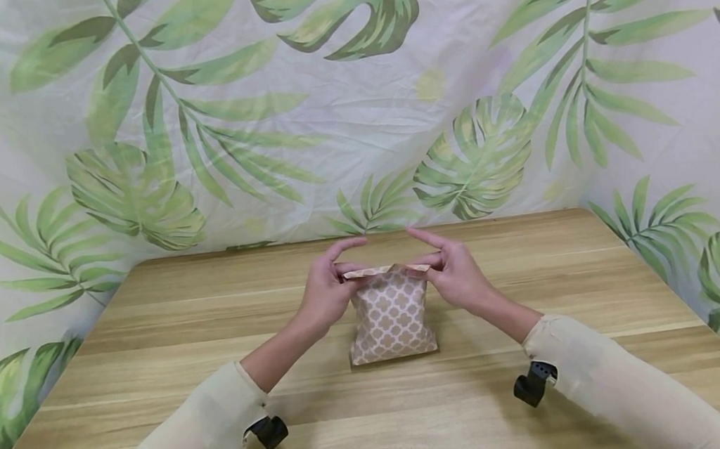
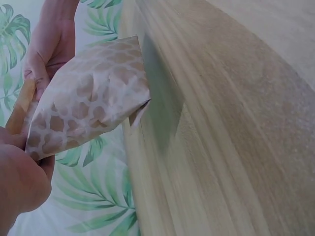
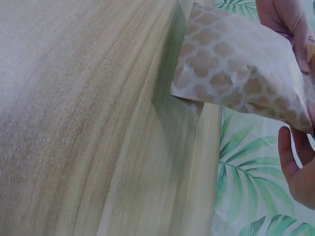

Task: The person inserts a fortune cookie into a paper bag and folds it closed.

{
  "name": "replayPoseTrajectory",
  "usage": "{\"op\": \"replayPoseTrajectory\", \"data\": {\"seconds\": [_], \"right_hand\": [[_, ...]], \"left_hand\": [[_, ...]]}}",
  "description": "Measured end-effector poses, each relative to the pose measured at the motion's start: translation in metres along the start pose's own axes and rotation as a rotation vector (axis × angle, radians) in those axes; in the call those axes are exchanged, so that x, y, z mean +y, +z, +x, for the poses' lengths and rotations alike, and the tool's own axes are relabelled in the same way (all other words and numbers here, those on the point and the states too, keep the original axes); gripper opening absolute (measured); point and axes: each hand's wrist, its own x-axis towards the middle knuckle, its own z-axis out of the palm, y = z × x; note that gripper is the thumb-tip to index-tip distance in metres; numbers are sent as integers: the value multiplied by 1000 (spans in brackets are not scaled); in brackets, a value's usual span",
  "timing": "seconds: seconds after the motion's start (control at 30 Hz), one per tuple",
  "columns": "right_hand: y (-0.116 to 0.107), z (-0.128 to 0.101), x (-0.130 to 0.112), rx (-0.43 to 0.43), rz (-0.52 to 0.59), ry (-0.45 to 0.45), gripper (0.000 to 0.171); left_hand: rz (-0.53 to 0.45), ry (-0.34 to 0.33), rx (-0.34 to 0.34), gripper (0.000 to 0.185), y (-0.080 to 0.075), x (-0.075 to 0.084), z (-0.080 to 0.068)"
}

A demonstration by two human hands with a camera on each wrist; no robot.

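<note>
A small paper bag [image 1: 394, 317] with a tan and white lattice pattern stands upright at the middle of the wooden table, its body bulging. Its top edge is folded over into a narrow flap. At the left end of that fold, my left hand [image 1: 328, 283] pinches the paper between thumb and fingers, the index finger stretched out above. My right hand [image 1: 459, 273] pinches the right end in the same way, index finger raised. From the left wrist view, the bag [image 2: 88, 93] shows a creased lower corner, and the plain brown inside of the fold shows between the hands.
The wooden table [image 1: 222, 404] spreads out around the bag on all sides. Behind it and at both sides hangs a white cloth [image 1: 353, 133] printed with green leaves. A black wrist camera [image 1: 268, 432] sits under the left sleeve, another black camera [image 1: 534, 383] under the right.
</note>
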Motion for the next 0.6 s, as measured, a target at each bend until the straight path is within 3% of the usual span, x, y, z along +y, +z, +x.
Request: {"op": "replayPoseTrajectory", "data": {"seconds": [0.17, 0.43, 0.6], "right_hand": [[-2, 0, 2, -26, -26, -2, 71], [-2, -1, 8, -28, 24, -29, 67], [-2, -1, 12, -47, 73, -38, 47]], "left_hand": [[6, 27, -36, 53, -3, -2, 0], [84, 121, -101, 33, -7, -8, 2], [128, 177, -111, 29, -9, -11, 2]]}}
